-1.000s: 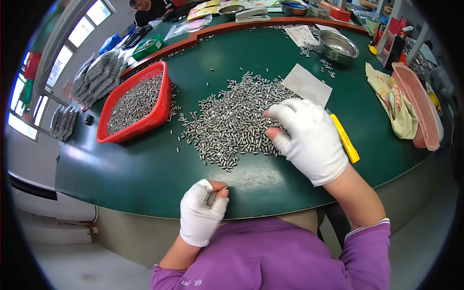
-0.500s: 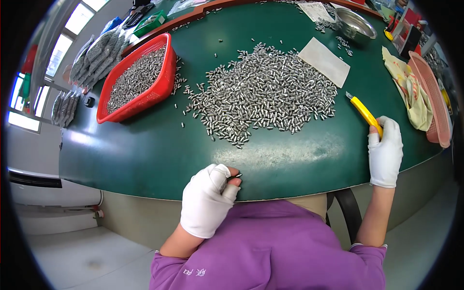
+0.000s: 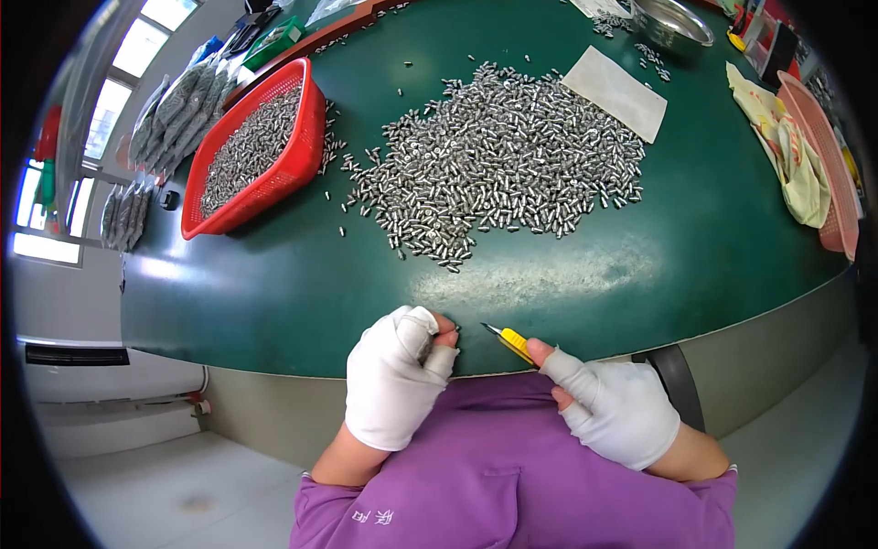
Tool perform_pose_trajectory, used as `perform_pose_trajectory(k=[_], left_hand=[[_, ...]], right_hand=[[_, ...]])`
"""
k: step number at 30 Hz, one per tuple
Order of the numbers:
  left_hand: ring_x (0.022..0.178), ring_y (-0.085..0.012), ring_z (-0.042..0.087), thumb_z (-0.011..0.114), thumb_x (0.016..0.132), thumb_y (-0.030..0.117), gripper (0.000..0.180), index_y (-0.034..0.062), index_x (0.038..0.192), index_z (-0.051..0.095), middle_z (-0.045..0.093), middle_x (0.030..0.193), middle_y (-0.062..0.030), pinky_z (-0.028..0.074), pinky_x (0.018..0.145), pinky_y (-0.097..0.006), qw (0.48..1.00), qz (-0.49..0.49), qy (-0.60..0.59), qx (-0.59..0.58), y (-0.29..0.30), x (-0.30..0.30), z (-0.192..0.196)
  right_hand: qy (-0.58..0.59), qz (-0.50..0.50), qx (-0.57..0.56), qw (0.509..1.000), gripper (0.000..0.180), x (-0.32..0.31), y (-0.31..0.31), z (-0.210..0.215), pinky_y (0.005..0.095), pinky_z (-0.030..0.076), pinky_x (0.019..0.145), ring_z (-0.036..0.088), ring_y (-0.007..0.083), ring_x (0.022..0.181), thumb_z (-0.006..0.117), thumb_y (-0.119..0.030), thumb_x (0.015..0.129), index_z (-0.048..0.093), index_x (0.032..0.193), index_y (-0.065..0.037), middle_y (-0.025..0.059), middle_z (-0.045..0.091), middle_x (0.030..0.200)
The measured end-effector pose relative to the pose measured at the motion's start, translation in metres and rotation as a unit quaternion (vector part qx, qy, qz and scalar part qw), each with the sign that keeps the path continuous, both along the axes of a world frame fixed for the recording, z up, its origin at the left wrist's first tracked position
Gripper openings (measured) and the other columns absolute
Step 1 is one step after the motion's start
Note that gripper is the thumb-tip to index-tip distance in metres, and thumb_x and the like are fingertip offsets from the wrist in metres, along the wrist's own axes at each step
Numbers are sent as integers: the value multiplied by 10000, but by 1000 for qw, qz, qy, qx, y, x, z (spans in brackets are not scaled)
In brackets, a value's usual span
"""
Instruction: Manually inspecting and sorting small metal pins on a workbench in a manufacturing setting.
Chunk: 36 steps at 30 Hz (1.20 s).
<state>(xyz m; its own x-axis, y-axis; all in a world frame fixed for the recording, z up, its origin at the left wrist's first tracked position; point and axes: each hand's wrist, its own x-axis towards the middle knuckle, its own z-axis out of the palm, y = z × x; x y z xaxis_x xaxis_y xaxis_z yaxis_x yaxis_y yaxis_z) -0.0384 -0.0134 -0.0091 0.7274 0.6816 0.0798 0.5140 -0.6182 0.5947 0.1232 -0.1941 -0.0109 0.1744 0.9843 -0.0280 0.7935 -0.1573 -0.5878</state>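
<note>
My left hand [image 3: 395,380], in a white glove with bare fingertips, is closed at the table's near edge. A small metal part [image 3: 457,328] peeks out between its thumb and forefinger. More metal shows inside the curled palm. My right hand [image 3: 617,403], gloved alike, grips a yellow utility knife [image 3: 519,343]. Its blade is out and points left toward the small part, a short gap away from it. Beyond both hands a wide heap of small silvery metal parts [image 3: 503,156] is spread over the green table [image 3: 302,311].
A red basket [image 3: 306,137] full of the same parts stands at the left. Bagged parts [image 3: 183,114] lie behind it. A pale card [image 3: 615,91] rests on the heap's right side. Farther off are a steel bowl [image 3: 672,26] and a pink basket [image 3: 819,160] with a yellowish cloth [image 3: 782,151].
My right hand has come from the right side of the table to the near edge, bringing the utility knife close to my left hand. The left hand stays nearly where it was.
</note>
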Motion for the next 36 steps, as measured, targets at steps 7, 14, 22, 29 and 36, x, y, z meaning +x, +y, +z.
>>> perform_pose_trajectory(k=[7, 14, 22, 29, 36], left_hand=[[702, -281, 613, 729, 774, 65, 136, 105, 823, 609, 612, 751, -56, 493, 628, -370, 1000, -18, -3, 15, -1, 0, 0], [697, -286, 610, 731, 772, 71, 155, 112, 820, 589, 606, 746, -54, 489, 619, -378, 999, -26, -5, 20, -1, 0, -1], [702, -285, 613, 734, 773, 77, 156, 112, 821, 590, 610, 753, -51, 491, 626, -378, 999, -23, -3, 28, -2, 0, -3], [701, -287, 611, 736, 766, 73, 172, 111, 810, 574, 609, 751, -50, 489, 620, -382, 999, -24, -4, 34, -1, 1, -2], [706, -284, 613, 736, 763, 75, 187, 114, 803, 558, 610, 758, -44, 488, 614, -385, 998, -29, 2, 49, -2, 1, 0]], right_hand=[[-35, 30, 46, 998, 688, -7, 6, -8, 379, 467, 482, 592, 247, 523, 630, -89, 826, 437, 1477, -198, 43, 591, 622], [-50, 20, 44, 998, 686, -10, 7, -6, 372, 452, 459, 577, 221, 495, 640, -86, 804, 465, 1460, -184, 30, 582, 611], [-31, 25, 74, 996, 675, -7, 11, -6, 366, 469, 482, 583, 220, 504, 642, -89, 797, 479, 1447, -161, 28, 589, 615], [-27, 24, 83, 996, 659, -7, 13, -7, 363, 471, 484, 581, 216, 498, 643, -86, 792, 498, 1432, -146, 24, 588, 605], [-55, 6, 76, 996, 675, -12, 12, -5, 346, 459, 457, 577, 199, 487, 665, -91, 774, 507, 1428, -146, 22, 582, 593]])
